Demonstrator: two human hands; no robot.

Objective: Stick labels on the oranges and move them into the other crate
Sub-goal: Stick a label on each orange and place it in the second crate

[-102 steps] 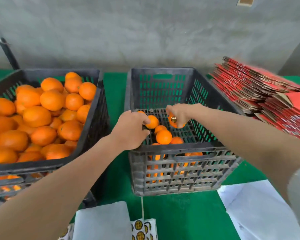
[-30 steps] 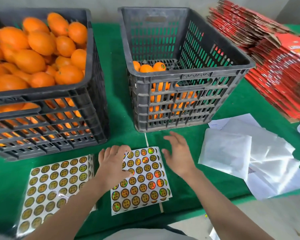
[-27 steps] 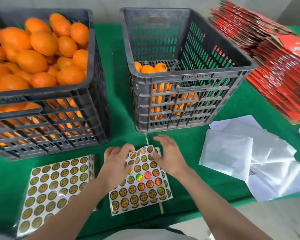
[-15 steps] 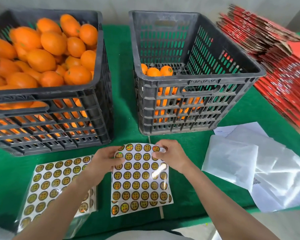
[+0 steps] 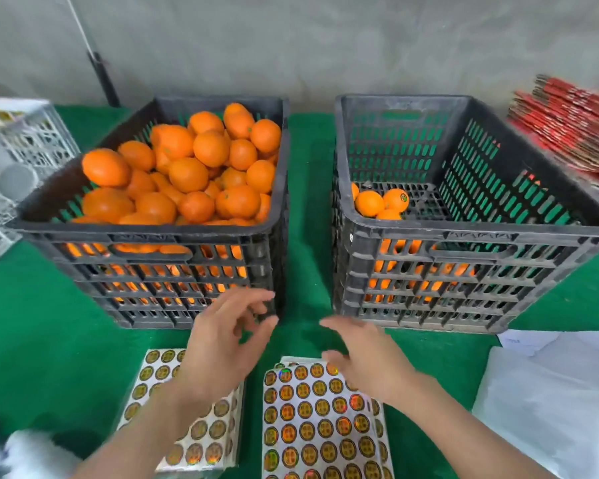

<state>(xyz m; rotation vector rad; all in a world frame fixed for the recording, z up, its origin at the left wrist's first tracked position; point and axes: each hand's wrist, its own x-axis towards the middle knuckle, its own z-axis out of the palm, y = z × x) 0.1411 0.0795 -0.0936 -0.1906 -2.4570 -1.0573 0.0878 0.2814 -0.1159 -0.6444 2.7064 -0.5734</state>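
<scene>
**Hands above the labels**

My left hand (image 5: pixel 222 347) and right hand (image 5: pixel 367 357) hover over the label sheets (image 5: pixel 322 426), fingers loose, gripping nothing. Most oranges (image 5: pixel 187 174) fill the left crate (image 5: pixel 146 233); a few lie in the right crate (image 5: pixel 464 233).

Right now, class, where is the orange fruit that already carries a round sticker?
In the head view, the stickered orange lies inside the right-hand black plastic crate, by its left wall, among a few other oranges.
</scene>
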